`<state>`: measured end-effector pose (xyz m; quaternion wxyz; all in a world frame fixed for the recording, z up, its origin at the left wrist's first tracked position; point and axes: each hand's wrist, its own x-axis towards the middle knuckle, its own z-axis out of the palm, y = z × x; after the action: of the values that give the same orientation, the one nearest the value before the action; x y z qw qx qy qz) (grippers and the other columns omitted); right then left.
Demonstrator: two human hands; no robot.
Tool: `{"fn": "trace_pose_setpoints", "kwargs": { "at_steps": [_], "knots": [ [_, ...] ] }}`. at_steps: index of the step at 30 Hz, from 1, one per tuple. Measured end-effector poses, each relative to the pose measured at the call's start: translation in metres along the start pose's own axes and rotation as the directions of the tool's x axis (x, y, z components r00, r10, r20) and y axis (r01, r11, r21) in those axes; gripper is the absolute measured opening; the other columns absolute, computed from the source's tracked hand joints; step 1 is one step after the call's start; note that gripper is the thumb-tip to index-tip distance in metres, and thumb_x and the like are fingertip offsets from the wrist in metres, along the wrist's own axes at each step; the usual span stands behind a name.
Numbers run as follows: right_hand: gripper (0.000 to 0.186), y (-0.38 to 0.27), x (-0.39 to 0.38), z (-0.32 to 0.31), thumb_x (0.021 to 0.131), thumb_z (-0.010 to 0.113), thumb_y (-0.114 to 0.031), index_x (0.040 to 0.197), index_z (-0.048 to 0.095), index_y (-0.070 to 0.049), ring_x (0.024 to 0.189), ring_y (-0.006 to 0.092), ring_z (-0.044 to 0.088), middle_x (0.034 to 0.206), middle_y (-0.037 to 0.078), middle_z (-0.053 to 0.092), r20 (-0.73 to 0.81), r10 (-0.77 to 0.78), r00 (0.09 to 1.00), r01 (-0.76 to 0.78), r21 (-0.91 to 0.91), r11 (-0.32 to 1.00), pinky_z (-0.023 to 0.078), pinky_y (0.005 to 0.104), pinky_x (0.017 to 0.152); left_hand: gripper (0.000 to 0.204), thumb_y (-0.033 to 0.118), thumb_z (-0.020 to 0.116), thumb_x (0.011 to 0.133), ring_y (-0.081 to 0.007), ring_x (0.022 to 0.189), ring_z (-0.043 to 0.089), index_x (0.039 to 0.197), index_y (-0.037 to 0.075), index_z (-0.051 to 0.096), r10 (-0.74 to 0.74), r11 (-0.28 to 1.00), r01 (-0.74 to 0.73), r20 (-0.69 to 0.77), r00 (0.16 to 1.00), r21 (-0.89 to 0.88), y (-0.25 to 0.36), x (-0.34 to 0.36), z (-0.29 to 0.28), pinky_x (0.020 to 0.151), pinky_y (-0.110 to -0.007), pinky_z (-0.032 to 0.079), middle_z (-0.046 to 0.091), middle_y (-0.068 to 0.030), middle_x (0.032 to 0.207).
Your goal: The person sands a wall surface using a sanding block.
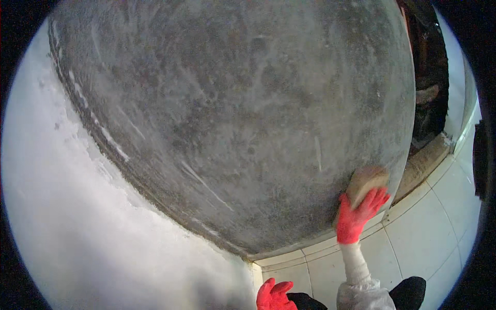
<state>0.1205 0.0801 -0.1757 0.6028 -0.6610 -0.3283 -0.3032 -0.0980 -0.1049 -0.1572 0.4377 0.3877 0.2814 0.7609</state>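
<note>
My right hand (356, 214), in a red glove with a white sleeve, presses a tan sponge-like block (368, 181) against the lower right part of a grey cement-coated wall (232, 113). The block looks blurred. My left hand (275, 295), also in a red glove, hangs low at the bottom edge near my dark knee, its fingers curled and nothing seen in it. The grey wall surface shows streaks and lighter smears.
A white plastered wall (77, 222) meets the grey one along a rough edge at the left. Pale floor tiles (439, 217) lie at the lower right. A dark opening (429, 77) stands past the grey wall's right edge.
</note>
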Motion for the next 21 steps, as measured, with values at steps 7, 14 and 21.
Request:
{"fn": "trace_pose_setpoints", "kwargs": {
  "at_steps": [7, 14, 21],
  "knots": [
    [0.075, -0.169, -0.016, 0.007, 0.082, 0.073, -0.037, 0.145, 0.041, -0.013, 0.139, 0.0367, 0.036, 0.147, 0.018, 0.041, 0.723, -0.307, 0.619, -0.087, 0.452, 0.888, 0.034, 0.0519, 0.112, 0.052, 0.028, 0.051, 0.099, -0.0322, 0.117, 0.061, 0.143, 0.001, 0.046, -0.011, 0.999, 0.011, -0.012, 1.0, -0.031, 0.015, 0.004, -0.002, 0.104, -0.042, 0.046, 0.053, -0.019, 0.142],
    [0.059, -0.071, -0.155, 0.009, 0.093, 0.05, -0.028, 0.151, 0.038, -0.026, 0.136, 0.0273, 0.045, 0.143, 0.011, 0.047, 0.599, -0.801, 0.014, 0.311, 0.758, 0.573, 0.044, 0.0443, 0.104, 0.051, 0.027, 0.051, 0.099, -0.0321, 0.117, 0.061, 0.143, 0.001, 0.046, -0.035, 0.993, 0.028, -0.06, 0.998, -0.116, 0.01, -0.001, -0.01, 0.104, -0.042, 0.046, 0.054, -0.0189, 0.141],
    [0.044, -0.135, -0.013, -0.004, 0.07, 0.077, -0.044, 0.103, 0.055, -0.023, 0.108, 0.0424, 0.053, 0.102, 0.009, 0.051, 0.085, -0.541, 0.837, 0.536, 0.071, 0.841, 0.041, 0.0548, 0.081, 0.05, 0.022, 0.048, 0.099, -0.0322, 0.117, 0.06, 0.144, 0.001, 0.045, -0.046, 0.973, 0.037, -0.036, 0.998, -0.226, 0.004, 0.009, -0.008, 0.105, -0.041, 0.045, 0.057, -0.0181, 0.136]
  ]
}}
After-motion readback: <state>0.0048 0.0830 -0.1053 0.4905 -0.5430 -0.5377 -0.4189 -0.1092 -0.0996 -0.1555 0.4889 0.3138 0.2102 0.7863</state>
